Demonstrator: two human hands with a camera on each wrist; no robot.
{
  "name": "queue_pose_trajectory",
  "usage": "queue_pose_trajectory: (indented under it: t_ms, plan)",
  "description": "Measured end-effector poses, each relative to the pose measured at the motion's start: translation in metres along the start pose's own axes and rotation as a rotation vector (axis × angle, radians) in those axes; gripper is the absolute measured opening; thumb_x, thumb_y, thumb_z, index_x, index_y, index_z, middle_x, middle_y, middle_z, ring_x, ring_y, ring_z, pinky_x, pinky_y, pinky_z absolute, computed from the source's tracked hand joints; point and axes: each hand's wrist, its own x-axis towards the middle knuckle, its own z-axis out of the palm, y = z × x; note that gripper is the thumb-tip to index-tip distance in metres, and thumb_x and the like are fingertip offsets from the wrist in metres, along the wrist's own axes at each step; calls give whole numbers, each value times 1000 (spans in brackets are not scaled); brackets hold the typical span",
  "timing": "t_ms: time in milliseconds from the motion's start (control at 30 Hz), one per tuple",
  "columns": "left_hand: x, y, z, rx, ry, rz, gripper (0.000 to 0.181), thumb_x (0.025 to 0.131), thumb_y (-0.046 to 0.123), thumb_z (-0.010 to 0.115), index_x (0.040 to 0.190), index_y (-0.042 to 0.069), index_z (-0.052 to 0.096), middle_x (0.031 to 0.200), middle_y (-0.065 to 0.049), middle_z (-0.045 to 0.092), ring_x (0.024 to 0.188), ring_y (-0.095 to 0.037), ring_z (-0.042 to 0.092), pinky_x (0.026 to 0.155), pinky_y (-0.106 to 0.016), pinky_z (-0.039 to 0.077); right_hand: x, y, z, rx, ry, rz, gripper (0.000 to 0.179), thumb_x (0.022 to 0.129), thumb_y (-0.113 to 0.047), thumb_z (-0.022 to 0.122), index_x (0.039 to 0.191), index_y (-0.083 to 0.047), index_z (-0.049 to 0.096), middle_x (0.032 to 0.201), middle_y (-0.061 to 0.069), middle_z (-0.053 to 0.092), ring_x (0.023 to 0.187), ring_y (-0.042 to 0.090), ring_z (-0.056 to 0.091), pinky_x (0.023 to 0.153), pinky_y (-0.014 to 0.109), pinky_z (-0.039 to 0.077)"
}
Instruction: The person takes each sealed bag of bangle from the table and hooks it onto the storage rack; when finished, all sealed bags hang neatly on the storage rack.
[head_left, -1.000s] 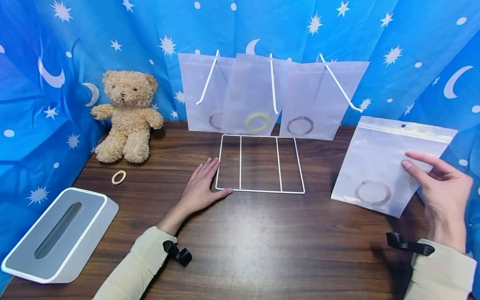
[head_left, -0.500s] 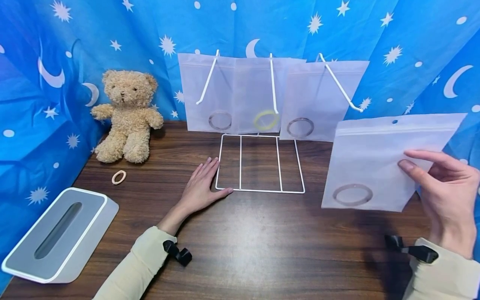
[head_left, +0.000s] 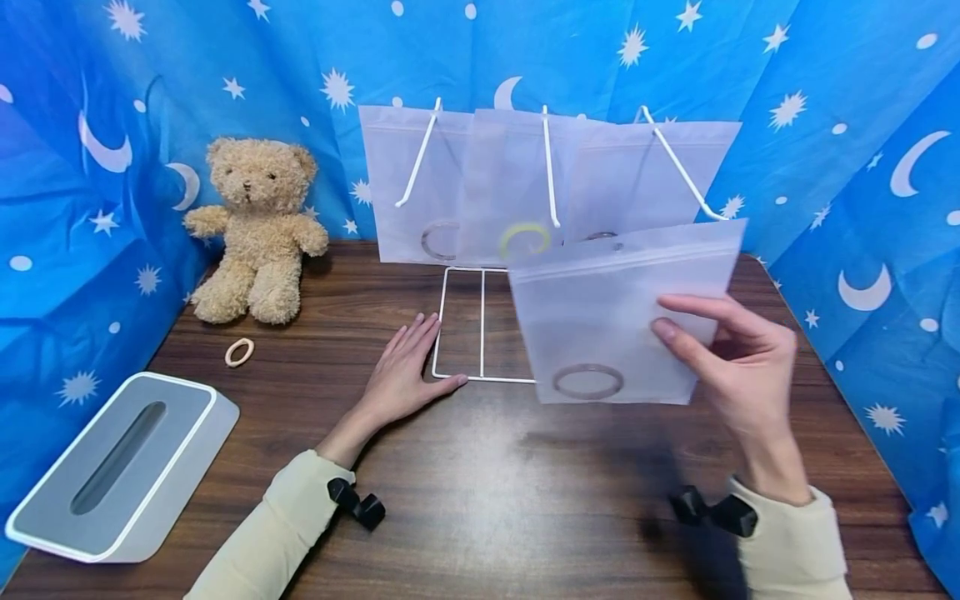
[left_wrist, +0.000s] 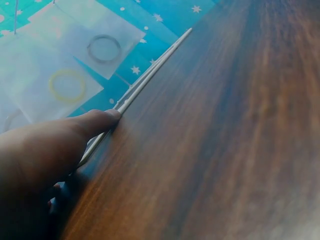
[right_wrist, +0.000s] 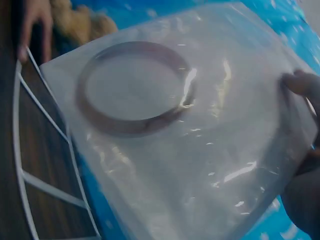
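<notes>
My right hand (head_left: pixel 742 358) pinches a translucent zip bag (head_left: pixel 615 317) by its right side, thumb in front. Low in that bag lies a brownish bangle-like ring (right_wrist: pixel 86 97), large in the right wrist view. The bag is held up before a white wire rack (head_left: pixel 483 325), hiding the right part of its base. My left hand (head_left: pixel 402 367) rests at the base's front left corner, fingers straight along the side, thumb (left_wrist: pixel 102 119) on the front bar. Three similar bags hang at the rack's prongs: left (head_left: pixel 412 192), middle (head_left: pixel 502 175) with a yellow ring (head_left: pixel 525 227), and right (head_left: pixel 622 175).
A teddy bear (head_left: pixel 258 233) sits at the back left, with a small pale ring (head_left: pixel 231 353) before it. A grey-and-white tissue box (head_left: pixel 172 467) stands at the left front. Blue star-patterned cloth (head_left: pixel 795 50) encloses the dark wooden table (head_left: pixel 480 500).
My right hand has carried the bag leftward from the right side, across to the front of the rack. The middle hanging bag has swung a little. My left hand has stayed in place.
</notes>
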Motion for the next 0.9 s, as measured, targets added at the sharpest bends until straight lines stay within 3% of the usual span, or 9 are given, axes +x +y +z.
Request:
queue_pose_trajectory:
  t_ms: [200, 333, 433, 633, 800, 900]
  plan:
    - [0, -1, 0, -8, 7, 5, 101, 83, 69, 60, 154, 5, 30, 159, -9, 27, 147, -26, 15, 118, -44, 10, 0, 6, 45, 14, 12, -37, 28, 78, 23, 66, 106, 20, 65, 105, 27, 67, 69, 12, 61, 50, 14, 42]
    - [0, -2, 0, -6, 4, 7, 100, 83, 69, 60, 154, 6, 29, 159, -8, 27, 148, -25, 14, 119, -43, 9, 2, 11, 60, -9, 31, -59, 28, 78, 22, 67, 106, 19, 66, 105, 29, 66, 71, 11, 61, 48, 14, 40]
    - [0, -2, 1, -2, 0, 5, 100, 83, 70, 59, 154, 6, 29, 159, -8, 26, 148, -24, 14, 119, -43, 9, 3, 14, 63, -23, 49, -64, 27, 79, 21, 68, 106, 18, 66, 105, 29, 67, 67, 9, 58, 41, 16, 29]
    - [1, -2, 0, -4, 2, 4, 101, 83, 70, 60, 154, 5, 30, 159, -8, 27, 148, -24, 14, 119, -43, 9, 5, 18, 63, -16, 64, -53, 27, 79, 20, 68, 106, 18, 66, 106, 28, 66, 73, 12, 63, 44, 16, 36]
    - [0, -2, -1, -4, -2, 1, 102, 83, 71, 59, 153, 5, 30, 159, -8, 26, 148, -24, 14, 119, -43, 9, 9, 26, 64, -7, 75, -50, 27, 80, 18, 69, 106, 17, 67, 104, 27, 68, 52, 6, 50, 40, 19, 27]
    - [0, -2, 0, -4, -6, 1, 102, 83, 72, 57, 153, 4, 30, 159, -8, 26, 148, -24, 14, 119, -42, 9, 15, 36, 66, 7, 98, -37, 26, 80, 16, 71, 105, 16, 68, 104, 26, 68, 48, 5, 41, 40, 20, 24]
